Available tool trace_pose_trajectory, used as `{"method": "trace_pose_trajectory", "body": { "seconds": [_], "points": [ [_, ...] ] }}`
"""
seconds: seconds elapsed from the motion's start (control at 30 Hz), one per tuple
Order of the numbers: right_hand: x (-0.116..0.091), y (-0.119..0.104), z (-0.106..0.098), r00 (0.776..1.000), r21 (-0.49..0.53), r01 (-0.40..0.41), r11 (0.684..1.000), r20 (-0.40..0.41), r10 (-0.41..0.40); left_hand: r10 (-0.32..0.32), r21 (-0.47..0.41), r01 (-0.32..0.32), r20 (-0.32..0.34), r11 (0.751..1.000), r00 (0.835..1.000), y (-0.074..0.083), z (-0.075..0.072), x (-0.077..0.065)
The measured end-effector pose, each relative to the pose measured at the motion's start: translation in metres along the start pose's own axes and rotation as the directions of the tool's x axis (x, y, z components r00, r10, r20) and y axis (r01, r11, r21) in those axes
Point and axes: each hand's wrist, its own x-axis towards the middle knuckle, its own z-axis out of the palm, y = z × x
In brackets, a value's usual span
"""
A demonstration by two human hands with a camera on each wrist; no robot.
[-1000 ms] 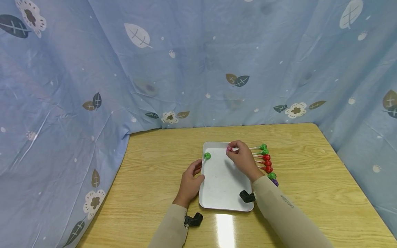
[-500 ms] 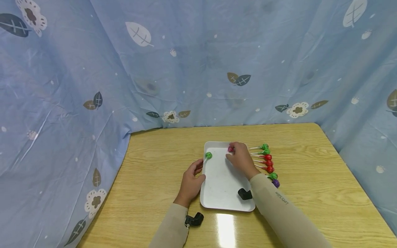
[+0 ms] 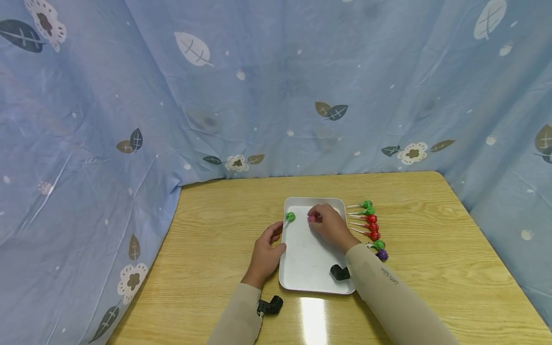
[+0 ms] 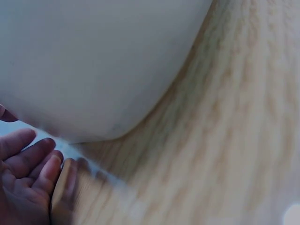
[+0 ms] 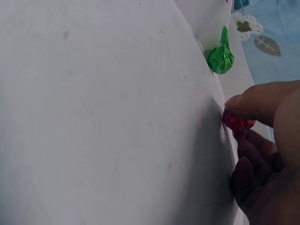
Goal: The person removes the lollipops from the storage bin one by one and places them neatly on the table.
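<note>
In the head view, a white tray (image 3: 302, 258) lies on the table in front of me. My right hand (image 3: 331, 227) is over its upper part, pinching a pink-red wrapped lollipop (image 5: 238, 123) by the head between thumb and fingers. Its stick is hidden by the hand. A green lollipop (image 3: 291, 217) leans at the tray's left wall, its stick pointing down-left over the rim. My left hand (image 3: 265, 251) rests beside that left rim, fingers loosely bent, fingertips and thumb right at the edge, holding nothing.
Right of the tray, a column of lollipops lies on the table: green ones (image 3: 368, 211), red ones (image 3: 372, 227) and a purple one (image 3: 382, 255). A blue patterned curtain (image 3: 258, 96) hangs behind the wooden table (image 3: 215, 215).
My right hand has moved slightly left and toward me within the tray with the pink-red lollipop, its fingers closing round it after a looser hold. The left hand has stayed at the rim.
</note>
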Motion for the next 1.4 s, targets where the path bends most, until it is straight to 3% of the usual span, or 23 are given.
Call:
{"method": "trace_pose_trajectory", "body": {
  "seconds": [0.2,0.5,0.87,1.17,1.4],
  "points": [
    [-0.001,-0.001,0.0,0.998,0.024,0.038,0.999,-0.049,-0.036,-0.006,0.003,0.006,-0.004,1.0,1.0,0.001,0.0,-0.001],
    [-0.002,0.002,-0.002,0.968,0.111,0.09,0.99,-0.245,-0.061,0.026,-0.023,-0.026,-0.004,0.999,1.0,0.0,0.0,-0.001],
    [-0.003,-0.003,-0.004,0.956,0.139,0.089,0.986,-0.289,-0.045,0.031,0.007,-0.031,0.011,0.999,0.999,0.002,-0.001,-0.002],
    [-0.005,-0.003,-0.007,0.922,0.217,0.165,0.962,-0.381,-0.072,0.021,-0.012,-0.021,-0.014,1.0,1.0,0.001,0.002,-0.001],
    [-0.008,-0.004,-0.017,0.927,0.259,0.14,0.956,-0.373,-0.035,0.019,-0.027,-0.02,-0.024,0.999,1.0,0.029,0.002,-0.006]
  ]
}}
